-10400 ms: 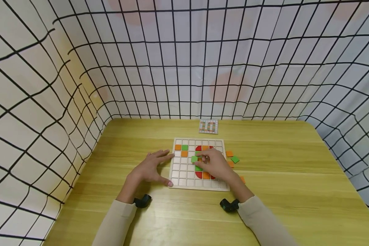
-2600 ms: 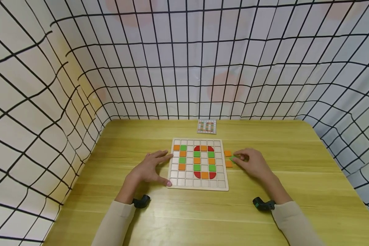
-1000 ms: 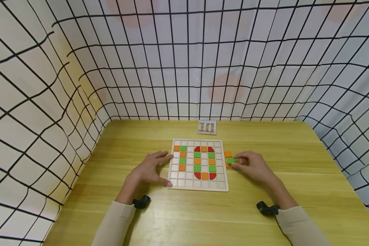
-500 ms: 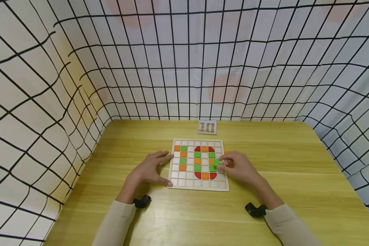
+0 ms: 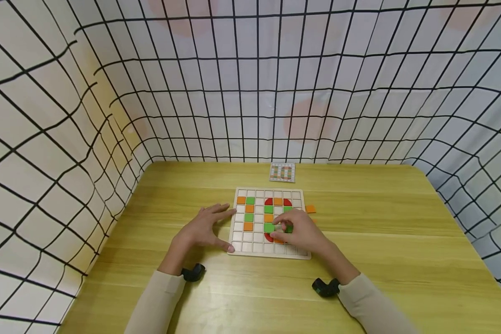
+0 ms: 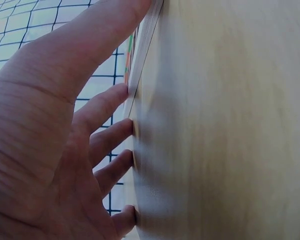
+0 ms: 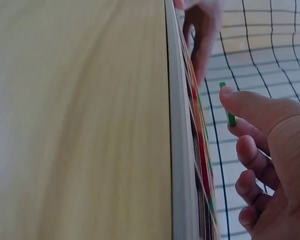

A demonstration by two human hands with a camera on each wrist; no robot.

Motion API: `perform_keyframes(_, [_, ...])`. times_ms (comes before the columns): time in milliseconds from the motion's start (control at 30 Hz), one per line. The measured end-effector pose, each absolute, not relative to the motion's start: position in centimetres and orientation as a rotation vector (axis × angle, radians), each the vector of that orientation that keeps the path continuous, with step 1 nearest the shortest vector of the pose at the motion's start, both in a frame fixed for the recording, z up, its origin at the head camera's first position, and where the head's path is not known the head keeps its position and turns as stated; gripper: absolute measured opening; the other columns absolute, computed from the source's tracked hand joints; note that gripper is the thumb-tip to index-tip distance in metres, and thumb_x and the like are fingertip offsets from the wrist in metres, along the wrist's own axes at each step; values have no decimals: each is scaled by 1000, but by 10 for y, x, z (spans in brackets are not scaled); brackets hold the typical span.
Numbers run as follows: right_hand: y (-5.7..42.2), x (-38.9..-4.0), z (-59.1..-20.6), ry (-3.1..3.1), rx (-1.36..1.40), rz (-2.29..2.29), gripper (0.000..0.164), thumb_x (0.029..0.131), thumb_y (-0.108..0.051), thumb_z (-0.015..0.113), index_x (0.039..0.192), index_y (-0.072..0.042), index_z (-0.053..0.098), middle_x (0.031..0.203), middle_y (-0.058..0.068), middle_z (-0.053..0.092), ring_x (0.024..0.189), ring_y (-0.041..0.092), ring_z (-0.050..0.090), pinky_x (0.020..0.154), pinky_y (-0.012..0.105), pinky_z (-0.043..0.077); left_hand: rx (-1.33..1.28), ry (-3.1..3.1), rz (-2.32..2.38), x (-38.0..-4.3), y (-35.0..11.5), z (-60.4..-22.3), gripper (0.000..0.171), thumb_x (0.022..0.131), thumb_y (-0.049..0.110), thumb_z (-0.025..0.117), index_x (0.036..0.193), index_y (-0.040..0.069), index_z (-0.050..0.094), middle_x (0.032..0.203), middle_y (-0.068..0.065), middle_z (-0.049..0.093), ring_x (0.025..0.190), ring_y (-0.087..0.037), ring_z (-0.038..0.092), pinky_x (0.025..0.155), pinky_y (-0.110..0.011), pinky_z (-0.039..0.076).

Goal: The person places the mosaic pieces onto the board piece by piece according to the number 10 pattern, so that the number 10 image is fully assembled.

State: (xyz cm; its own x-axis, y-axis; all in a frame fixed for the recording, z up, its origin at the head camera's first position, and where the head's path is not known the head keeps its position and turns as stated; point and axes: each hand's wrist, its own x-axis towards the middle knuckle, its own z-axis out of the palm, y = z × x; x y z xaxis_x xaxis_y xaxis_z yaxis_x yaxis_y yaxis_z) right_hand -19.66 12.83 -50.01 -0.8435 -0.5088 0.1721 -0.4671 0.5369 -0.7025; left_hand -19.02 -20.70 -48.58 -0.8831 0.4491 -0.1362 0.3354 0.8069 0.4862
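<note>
My right hand (image 5: 298, 229) pinches a green square tile (image 5: 269, 228) between thumb and fingertip, over the lower part of the gridded wooden board (image 5: 237, 235). In the right wrist view the same green tile (image 7: 232, 120) shows edge-on, held above the board's surface. With fingers spread, my left hand (image 5: 202, 227) rests beside the board, its thumb at the near left corner and index finger at the left edge. Red, orange and green pieces form a ring on the board's right half, partly hidden by my right hand. Orange and green tiles make a short column at the left.
A small printed pattern card (image 5: 282, 172) lies behind the board. Right of the board lies a loose orange tile (image 5: 311, 209); a sliver of another shows beside my right hand. A black wire grid (image 5: 267, 93) stands around the back and sides of the wooden table (image 5: 380, 208).
My right hand has lifted the green tile from right of the board and carried it left over it. Since the oldest frame, a green and an orange tile have joined the left column.
</note>
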Motion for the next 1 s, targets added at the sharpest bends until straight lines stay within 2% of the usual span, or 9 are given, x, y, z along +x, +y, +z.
perform_keyframes(233, [102, -193, -503, 2716, -887, -1200, 22, 82, -35, 89, 96, -21, 79, 71, -9, 58, 72, 10, 50, 69, 26, 43, 603, 2749, 669, -191, -206, -485, 116, 61, 69, 90, 159, 30, 41, 170, -5, 29, 159, -35, 20, 128, -64, 5])
perform_keyframes(467, [82, -188, -506, 2722, -865, -1134, 21, 84, -39, 87, 98, -26, 78, 73, -10, 58, 76, 9, 51, 71, 26, 42, 607, 2761, 662, -190, -206, -485, 115, 62, 69, 90, 159, 30, 42, 170, -6, 30, 159, -36, 21, 128, -65, 7])
perform_keyframes(600, [77, -187, -508, 2731, -865, -1129, 22, 83, -39, 87, 97, -24, 79, 73, -8, 58, 74, 9, 50, 68, 25, 40, 610, 2757, 664, -190, -206, -485, 115, 62, 70, 90, 159, 30, 42, 170, -5, 30, 159, -35, 21, 128, -65, 7])
perform_keyframes(1000, [68, -188, -516, 2761, -925, -1133, 23, 82, -39, 88, 97, -23, 81, 67, -16, 52, 71, 7, 48, 69, 25, 40, 617, 2758, 669, -191, -207, -487, 116, 61, 71, 89, 159, 30, 42, 170, -5, 30, 159, -35, 22, 127, -66, 7])
